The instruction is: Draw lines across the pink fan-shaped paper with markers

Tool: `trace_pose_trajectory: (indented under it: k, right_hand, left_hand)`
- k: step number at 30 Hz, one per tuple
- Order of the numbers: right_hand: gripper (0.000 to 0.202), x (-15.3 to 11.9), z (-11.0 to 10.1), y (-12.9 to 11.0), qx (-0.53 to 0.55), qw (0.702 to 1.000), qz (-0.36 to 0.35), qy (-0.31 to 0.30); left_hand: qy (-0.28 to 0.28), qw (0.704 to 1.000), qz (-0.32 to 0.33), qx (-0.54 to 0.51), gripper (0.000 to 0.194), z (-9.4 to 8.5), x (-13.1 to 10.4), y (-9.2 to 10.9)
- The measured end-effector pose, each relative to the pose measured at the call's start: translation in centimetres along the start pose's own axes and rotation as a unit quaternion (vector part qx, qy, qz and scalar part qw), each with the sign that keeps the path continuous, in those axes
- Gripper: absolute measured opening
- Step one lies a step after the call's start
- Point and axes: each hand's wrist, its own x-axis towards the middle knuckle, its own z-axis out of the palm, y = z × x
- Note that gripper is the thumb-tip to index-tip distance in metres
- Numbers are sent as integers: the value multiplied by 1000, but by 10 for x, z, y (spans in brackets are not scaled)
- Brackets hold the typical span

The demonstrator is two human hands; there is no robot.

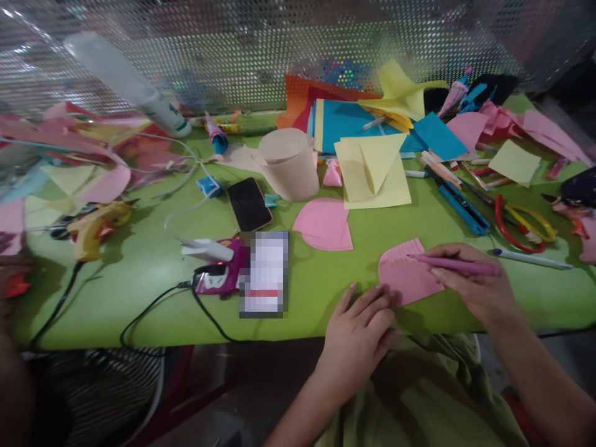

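Note:
A pink paper piece [407,279] with a rounded left end and thin lines along its upper edge lies near the table's front edge. My right hand [470,282] grips a pink pen [459,265], its tip on the upper part of this paper. Resting at the paper's lower left, my left hand [363,323] has its fingers spread, the fingertips touching the paper's edge. More pink rounded pieces [323,223] lie overlapped farther back to the left.
Behind are a beige paper roll [291,164], yellow sheets [372,174] and blue sheets [339,127]. Scissors [521,226], a blue cutter [460,202] and a pen [533,258] lie right. Phones [250,205], a purple power strip [223,273] and a yellow glue gun [95,230] are left.

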Motion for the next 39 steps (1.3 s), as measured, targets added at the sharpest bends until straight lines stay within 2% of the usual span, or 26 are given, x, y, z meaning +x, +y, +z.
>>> trace_pose_trajectory:
  k: [3,7,13,18,31,39]
  right_hand:
    - [17,-2,15,-8,15,999,19,-28]
    - [10,1,34,-19,-34,998,-27,-35]
    - [9,5,46,-29,-33,995,-40,-90]
    - [6,5,43,-23,-64,993,-75,-63]
    - [8,1,37,-22,-90,992,-75,-45]
    - [8,-4,11,-5,-161,985,-59,18]
  left_hand:
    - [8,1000,0,0,14,2,1,-1]
    - [12,1000,-2,-2,17,3,0,-2]
    - [11,1000,-7,3,17,5,-1,-4]
    - [17,1000,-10,-9,18,4,0,-3]
    - [20,999,-17,-22,13,4,1,0]
    - [22,999,-13,-28,13,3,1,-1]
